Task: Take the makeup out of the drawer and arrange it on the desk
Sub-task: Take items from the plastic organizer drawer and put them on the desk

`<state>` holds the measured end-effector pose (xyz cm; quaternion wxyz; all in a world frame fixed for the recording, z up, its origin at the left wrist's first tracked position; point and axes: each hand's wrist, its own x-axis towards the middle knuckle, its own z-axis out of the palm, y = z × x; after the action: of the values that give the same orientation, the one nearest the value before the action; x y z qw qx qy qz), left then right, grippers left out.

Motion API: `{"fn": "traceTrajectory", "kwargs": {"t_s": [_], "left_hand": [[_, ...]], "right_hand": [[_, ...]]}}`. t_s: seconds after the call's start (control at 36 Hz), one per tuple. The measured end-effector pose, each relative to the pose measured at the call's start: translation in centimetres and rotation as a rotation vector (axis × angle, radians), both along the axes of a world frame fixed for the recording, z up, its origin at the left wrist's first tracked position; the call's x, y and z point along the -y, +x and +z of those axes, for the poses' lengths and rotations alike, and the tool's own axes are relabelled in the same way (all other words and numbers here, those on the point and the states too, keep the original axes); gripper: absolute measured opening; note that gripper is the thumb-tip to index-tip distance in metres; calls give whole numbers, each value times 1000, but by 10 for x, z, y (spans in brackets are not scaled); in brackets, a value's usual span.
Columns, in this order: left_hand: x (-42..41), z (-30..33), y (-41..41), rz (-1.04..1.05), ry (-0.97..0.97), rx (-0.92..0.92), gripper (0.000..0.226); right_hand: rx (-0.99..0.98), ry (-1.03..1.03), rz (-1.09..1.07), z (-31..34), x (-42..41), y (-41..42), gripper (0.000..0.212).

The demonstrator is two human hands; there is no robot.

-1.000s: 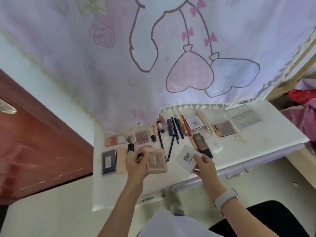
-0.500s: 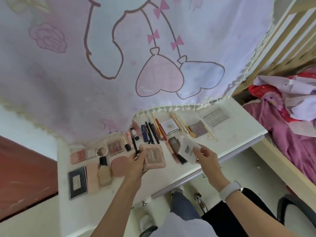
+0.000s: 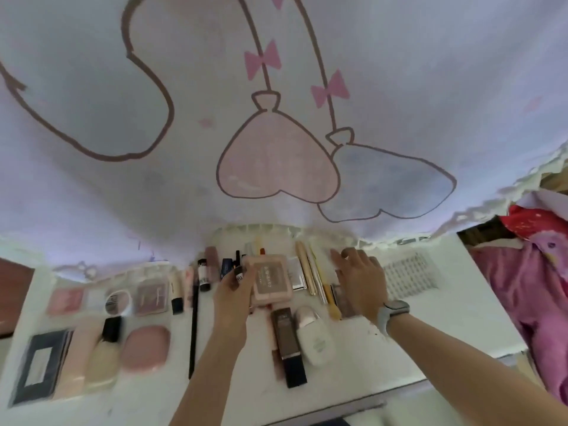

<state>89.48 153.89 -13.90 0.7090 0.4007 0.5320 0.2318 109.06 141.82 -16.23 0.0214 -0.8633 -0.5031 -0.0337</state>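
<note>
Fingers of the left hand [image 3: 235,292] curl round the left edge of a square pink plastic palette [image 3: 271,279], holding it above the white desk [image 3: 430,327]. The right hand [image 3: 361,279] lies flat, fingers straight and together, on items near the curtain's fringed hem [image 3: 261,230]. Bare desk lies right of a pale grid sheet [image 3: 412,276].
</note>
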Motion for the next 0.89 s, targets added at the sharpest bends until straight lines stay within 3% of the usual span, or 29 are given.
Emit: {"fn": "traceTrajectory", "kwargs": {"t_s": [0.17,0.28,0.47,0.53,0.61,0.64,0.72,0.78,0.89], "left_hand": [[-14,-14,17,54,64,23,37],[-15,-21,20,76,93,41,23],[-5,-28,34,83,95,154,23],[-1,-30,36,59,97,210,22],[7,-30,37,-14,101,292,21],[11,-30,39,-41,112,314,20],[26,-28,43,-116,150,376,18],[40,-28,43,-164,191,376,20],[67,-33,36,-96,246,196,18]], "right_hand": [[144,-1,8,-29,-10,12,49],[64,60,87,-43,-2,16,45],[-36,322,176,-48,6,13,24],[-289,426,134,-37,1,7,24],[-981,469,-7,-10,-8,-6,28],[-1102,488,2,-4,-10,-8,28],[-1184,591,74,4,-8,-14,20],[-1238,669,36,1,1,-17,26],[-1288,750,-1,-12,35,-20,31]]}}
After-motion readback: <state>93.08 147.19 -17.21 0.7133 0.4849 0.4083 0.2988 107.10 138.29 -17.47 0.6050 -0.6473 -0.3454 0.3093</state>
